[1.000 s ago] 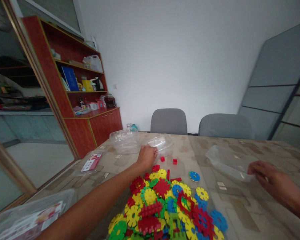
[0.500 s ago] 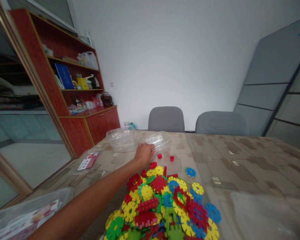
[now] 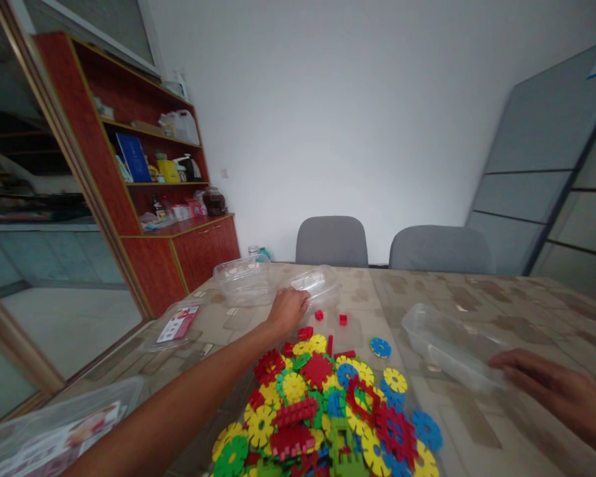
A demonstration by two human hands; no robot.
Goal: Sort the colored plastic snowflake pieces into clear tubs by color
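My left hand (image 3: 289, 309) reaches across the table with its fingers closed on the near edge of a small clear plastic container (image 3: 318, 281). At the right, my right hand (image 3: 551, 384) grips the end of another clear plastic container (image 3: 440, 348), slightly blurred. Between my arms lies a heap of plastic building pieces: yellow notched discs (image 3: 261, 425), blue notched discs (image 3: 426, 429), red blocks (image 3: 293, 441) and green pieces (image 3: 347, 450). Two small red cubes (image 3: 343, 319) sit apart, just beyond the heap. A blue disc (image 3: 380, 347) lies to the heap's right.
A larger clear container (image 3: 243, 281) stands left of my left hand. Labelled clear lids (image 3: 179, 323) lie at the left, one near my forearm. Two grey chairs (image 3: 332, 240) back the patterned table (image 3: 541, 318); a red shelf cabinet (image 3: 206, 245) stands behind left.
My right hand has come into view from the right, and its clear container has moved left and farther from me. My left hand stays at the small container. The view has shifted slightly.
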